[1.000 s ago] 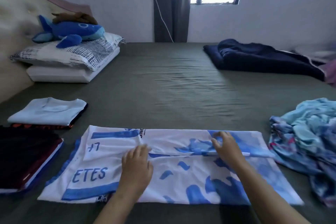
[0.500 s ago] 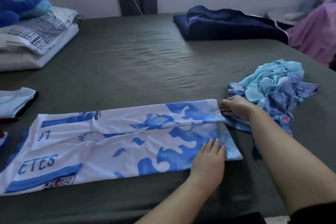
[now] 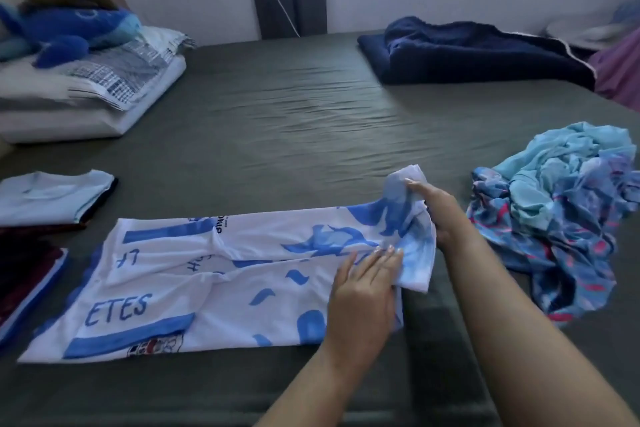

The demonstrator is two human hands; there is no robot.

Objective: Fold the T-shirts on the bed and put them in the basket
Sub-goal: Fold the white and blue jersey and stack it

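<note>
White-and-blue T-shirt [image 3: 214,274] lies lengthwise on the grey bed [image 3: 294,135], sides folded in. My right hand [image 3: 441,215] grips its right end, fingers curled round the cloth, which is lifted off the sheet. My left hand [image 3: 363,291] is flat, fingers straight, pressing the shirt just left of that raised end. Crumpled blue clothes pile [image 3: 568,208] sits near, to the right. Folded light-blue shirt [image 3: 52,196] and dark folded stack [image 3: 24,274] at left, apart from the shirt. Pillows [image 3: 93,90] with blue plush [image 3: 65,31] far left; navy blanket [image 3: 474,52] at the back. I see no container in view.
</note>
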